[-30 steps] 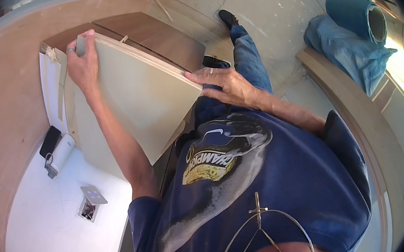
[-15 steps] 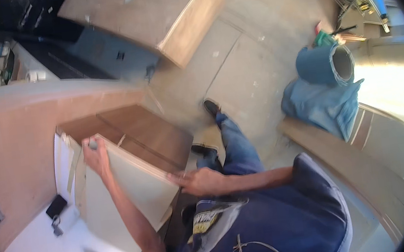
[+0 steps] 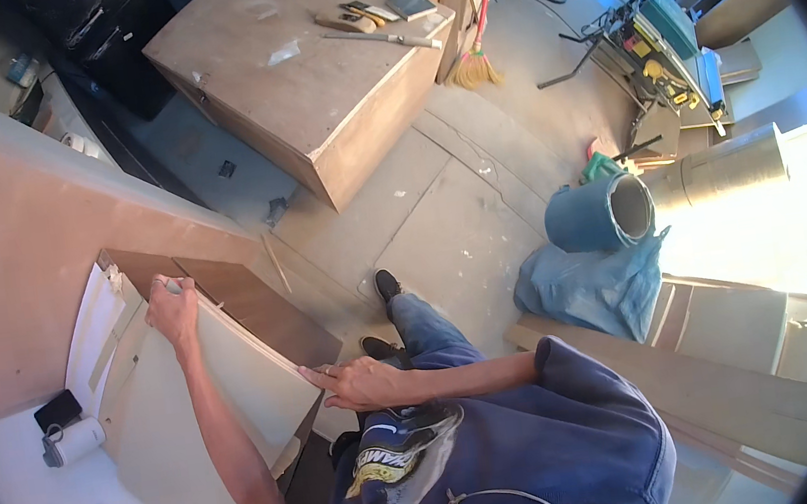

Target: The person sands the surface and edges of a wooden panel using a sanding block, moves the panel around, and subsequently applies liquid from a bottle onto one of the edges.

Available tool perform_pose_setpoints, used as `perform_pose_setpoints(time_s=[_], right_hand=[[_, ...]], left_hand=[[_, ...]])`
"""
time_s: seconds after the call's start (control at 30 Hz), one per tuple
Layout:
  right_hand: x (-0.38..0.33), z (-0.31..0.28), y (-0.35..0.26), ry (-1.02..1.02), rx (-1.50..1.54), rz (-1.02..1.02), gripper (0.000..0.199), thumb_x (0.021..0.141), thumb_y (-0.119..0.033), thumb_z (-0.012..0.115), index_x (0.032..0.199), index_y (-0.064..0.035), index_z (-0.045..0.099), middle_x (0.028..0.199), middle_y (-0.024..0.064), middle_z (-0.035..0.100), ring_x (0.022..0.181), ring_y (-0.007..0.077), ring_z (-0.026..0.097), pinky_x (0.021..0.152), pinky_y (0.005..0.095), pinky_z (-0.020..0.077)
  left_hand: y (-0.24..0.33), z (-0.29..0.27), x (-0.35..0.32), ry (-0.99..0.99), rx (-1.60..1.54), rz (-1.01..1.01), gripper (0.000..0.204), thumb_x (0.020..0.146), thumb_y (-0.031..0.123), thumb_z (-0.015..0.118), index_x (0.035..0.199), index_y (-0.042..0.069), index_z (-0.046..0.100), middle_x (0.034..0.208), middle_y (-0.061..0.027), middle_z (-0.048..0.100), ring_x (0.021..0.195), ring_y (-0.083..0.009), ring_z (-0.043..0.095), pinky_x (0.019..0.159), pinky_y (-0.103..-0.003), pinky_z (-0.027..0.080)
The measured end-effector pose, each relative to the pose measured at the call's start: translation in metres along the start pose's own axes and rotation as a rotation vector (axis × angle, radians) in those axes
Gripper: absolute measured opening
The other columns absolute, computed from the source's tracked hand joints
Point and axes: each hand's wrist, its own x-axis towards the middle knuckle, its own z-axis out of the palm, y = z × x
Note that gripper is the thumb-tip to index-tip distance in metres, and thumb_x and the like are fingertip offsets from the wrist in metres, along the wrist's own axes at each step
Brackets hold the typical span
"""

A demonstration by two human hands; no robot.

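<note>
A pale panel [image 3: 225, 359] with a light wooden edge leans over a brown board [image 3: 265, 314] at my left. My left hand [image 3: 174, 308] is closed at the panel's far corner. A small greyish bit shows between its fingers, too little to name. At the near end of the same edge, my right hand [image 3: 364, 383] grips the panel, its fingers along the edge and its palm partly hidden. White strips [image 3: 96, 335] stand beside the panel's far left side.
A white mug [image 3: 74, 441] and a dark phone-like slab [image 3: 58, 410] lie left on a white surface. Ahead stands a large wooden box [image 3: 350, 148] with tools on top. To the right are a blue bin [image 3: 585, 215], a blue bag [image 3: 584, 285] and long boards [image 3: 659, 362]; a broom [image 3: 477, 67] stands farther off.
My view has shifted, showing more of the room ahead. Both hands stay at the panel's edge, and the left hand's fingers look more curled over the corner.
</note>
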Motion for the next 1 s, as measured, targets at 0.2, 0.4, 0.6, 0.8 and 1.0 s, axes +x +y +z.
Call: perform_pose_setpoints(time_s=[0.2, 0.4, 0.6, 0.8, 1.0], right_hand=[[0.025, -0.053, 0.091, 0.139, 0.074, -0.252, 0.067, 0.098, -0.04, 0.062, 0.152, -0.0082, 0.04, 0.118, 0.0239, 0.065, 0.103, 0.0394, 0.069, 0.083, 0.0511, 0.0575], [0.095, -0.29, 0.362, 0.714, -0.112, 0.079, 0.052, 0.092, -0.037, 0.074, 0.133, -0.007, 0.062, 0.124, 0.0184, 0.067, 0.104, 0.0375, 0.068, 0.091, 0.0455, 0.0549], [0.14, -0.53, 0.639, 0.996, -0.558, 0.425, 0.062, 0.083, -0.031, 0.081, 0.133, -0.0024, 0.057, 0.122, 0.0243, 0.066, 0.119, 0.0442, 0.06, 0.1, 0.0492, 0.0498], [0.2, -0.613, 0.776, 0.463, -0.493, 0.841, 0.071, 0.083, -0.056, 0.076, 0.133, -0.0084, 0.061, 0.127, 0.0182, 0.066, 0.109, 0.0347, 0.065, 0.091, 0.0455, 0.0528], [0.154, -0.628, 0.847, 0.388, 0.381, 0.547, 0.056, 0.093, -0.033, 0.075, 0.135, 0.0017, 0.063, 0.131, 0.0085, 0.067, 0.114, 0.0186, 0.065, 0.102, 0.0339, 0.0483]], left_hand=[[0.002, 0.009, 0.003, 0.051, -0.046, 0.038, 0.019, 0.077, 0.021, 0.07, 0.083, 0.007, 0.059, 0.082, -0.0134, 0.069, 0.081, -0.0383, 0.066, 0.083, -0.051, 0.046], [-0.002, 0.012, -0.003, 0.044, -0.253, 0.055, 0.012, 0.079, 0.005, 0.068, 0.083, 0.003, 0.057, 0.074, -0.0095, 0.059, 0.072, -0.0197, 0.056, 0.071, -0.034, 0.047], [0.021, 0.022, 0.007, 0.016, -0.24, 0.004, 0.006, 0.081, 0.002, 0.063, 0.082, 0.004, 0.058, 0.071, -0.0027, 0.052, 0.067, -0.0139, 0.048, 0.063, -0.033, 0.043], [0.021, 0.015, 0.011, -0.139, -0.189, -0.15, 0.013, 0.083, -0.005, 0.055, 0.091, 0.003, 0.062, 0.081, 0.0013, 0.054, 0.068, -0.0072, 0.048, 0.062, -0.026, 0.044], [0.171, 0.033, 0.043, 0.019, 0.09, -0.066, 0.041, 0.086, 0.023, 0.07, 0.125, 0.008, 0.064, 0.141, -0.0133, 0.06, 0.132, -0.0335, 0.052, 0.116, -0.053, 0.034]])
